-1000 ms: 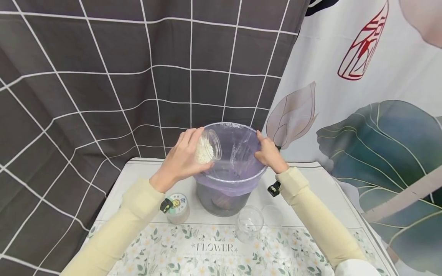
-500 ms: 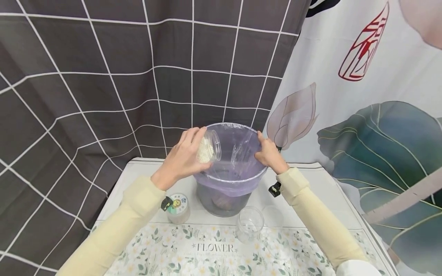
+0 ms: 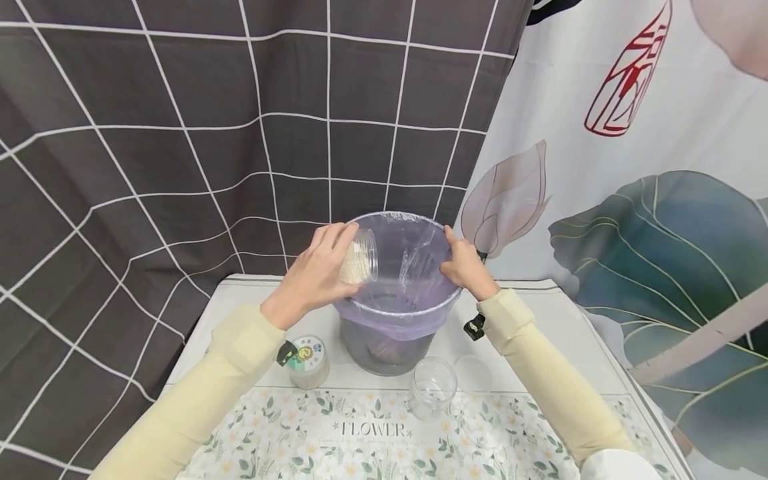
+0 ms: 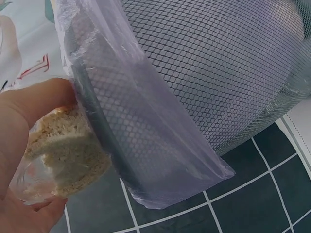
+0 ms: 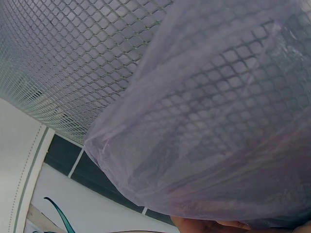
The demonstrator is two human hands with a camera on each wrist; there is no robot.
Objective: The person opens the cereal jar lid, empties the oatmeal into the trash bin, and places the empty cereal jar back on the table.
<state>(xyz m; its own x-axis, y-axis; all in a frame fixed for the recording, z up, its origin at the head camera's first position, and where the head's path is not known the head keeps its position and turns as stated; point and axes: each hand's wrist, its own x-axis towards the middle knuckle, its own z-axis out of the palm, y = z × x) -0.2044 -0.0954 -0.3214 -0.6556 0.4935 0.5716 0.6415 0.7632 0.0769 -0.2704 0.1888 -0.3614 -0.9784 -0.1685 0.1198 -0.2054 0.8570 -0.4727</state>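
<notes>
My left hand [image 3: 318, 273] grips a clear jar [image 3: 359, 259] of pale, crumbly bits, tipped on its side at the left rim of a mesh trash bin [image 3: 384, 357]. In the left wrist view the bits [image 4: 73, 158] show through the jar wall, beside the rim. A thin purple trash bag [image 3: 399, 327] lines the bin and folds down over its rim. On the far right of that rim my right hand [image 3: 466, 265] holds on, thumb and fingers over the bag edge. Only a strip of its fingers [image 5: 209, 225] appears in the right wrist view, mostly behind the bag.
A lidded tub [image 3: 309, 363] with a printed label stands left of the bin. To the front right are a clear empty jar [image 3: 433, 388] and a clear round disc [image 3: 473, 375]. A floral mat [image 3: 372, 453] covers the table's front; a gridded dark curtain [image 3: 288, 80] hangs behind.
The jar has turned slightly, so its mouth faces more toward the bin's inside and less toward the head camera. Its left-hand hold and the right hand's grip on the rim stay the same.
</notes>
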